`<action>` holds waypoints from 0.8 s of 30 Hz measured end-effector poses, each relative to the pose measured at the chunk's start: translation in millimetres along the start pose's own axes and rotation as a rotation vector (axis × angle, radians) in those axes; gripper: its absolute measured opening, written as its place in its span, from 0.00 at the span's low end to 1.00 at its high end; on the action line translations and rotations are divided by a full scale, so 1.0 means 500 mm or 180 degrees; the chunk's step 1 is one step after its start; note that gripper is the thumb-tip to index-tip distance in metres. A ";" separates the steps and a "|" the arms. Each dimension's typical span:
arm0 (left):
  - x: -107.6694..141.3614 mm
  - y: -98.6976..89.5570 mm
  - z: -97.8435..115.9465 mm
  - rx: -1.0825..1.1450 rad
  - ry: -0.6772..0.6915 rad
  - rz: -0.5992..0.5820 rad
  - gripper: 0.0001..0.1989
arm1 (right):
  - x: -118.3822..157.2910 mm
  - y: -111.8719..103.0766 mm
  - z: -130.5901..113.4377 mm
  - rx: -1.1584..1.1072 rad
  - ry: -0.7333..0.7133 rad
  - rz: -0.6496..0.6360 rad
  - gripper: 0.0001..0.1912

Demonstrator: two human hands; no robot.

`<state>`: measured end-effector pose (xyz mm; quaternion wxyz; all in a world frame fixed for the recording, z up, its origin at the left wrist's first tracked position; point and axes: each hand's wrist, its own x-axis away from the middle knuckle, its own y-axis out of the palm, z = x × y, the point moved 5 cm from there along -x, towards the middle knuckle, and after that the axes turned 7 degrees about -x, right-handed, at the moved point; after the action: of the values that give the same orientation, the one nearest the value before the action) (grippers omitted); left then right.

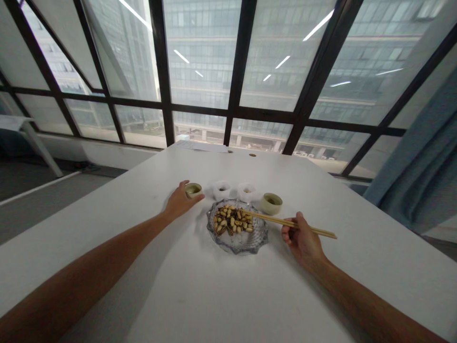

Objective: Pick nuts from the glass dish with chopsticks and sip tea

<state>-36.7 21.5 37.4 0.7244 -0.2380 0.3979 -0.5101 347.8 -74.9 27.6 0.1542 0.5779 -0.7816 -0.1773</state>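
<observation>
My right hand (303, 242) grips a pair of wooden chopsticks (274, 219), their tips over the nuts (232, 220) in a scalloped glass plate (246, 244). Pale nuts lie mixed with dark, thin pieces too small to name. At the left, my left hand (180, 200) curls round a small green cup (193, 190), thumb at its near side and fingers at its far side. Behind the plate stand two small white cups, a left one (221, 192) and a right one (246, 193), each with a little something inside. A second green cup (271, 204) stands right of them.
Everything stands on a white table (171, 286). Papers (205, 146) lie at its far end, near two round holes in the top. Beyond are dark-framed windows (232, 112), with a blue curtain (417, 166) at the right.
</observation>
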 end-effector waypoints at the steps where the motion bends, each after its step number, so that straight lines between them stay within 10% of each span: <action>1: 0.000 0.000 0.000 -0.0072 -0.0007 -0.0015 0.42 | 0.003 0.002 -0.002 -0.0039 0.0027 0.0039 0.27; 11: -0.003 0.000 -0.002 -0.0121 0.0151 0.0027 0.40 | 0.016 0.022 -0.010 0.0099 -0.0282 -0.0101 0.32; 19: 0.012 -0.012 0.025 -0.0309 0.0771 0.0241 0.36 | 0.156 0.083 -0.074 0.2283 -0.3808 -0.1874 0.18; 24: 0.020 -0.013 0.037 -0.0451 0.1106 0.0315 0.35 | 0.179 0.101 -0.081 0.2670 -0.4522 -0.2215 0.18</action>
<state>-23.8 8.8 49.5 0.6505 -0.1769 0.5632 -0.4779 297.4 -151.1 89.8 -0.6525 0.5449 -0.4738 -0.2297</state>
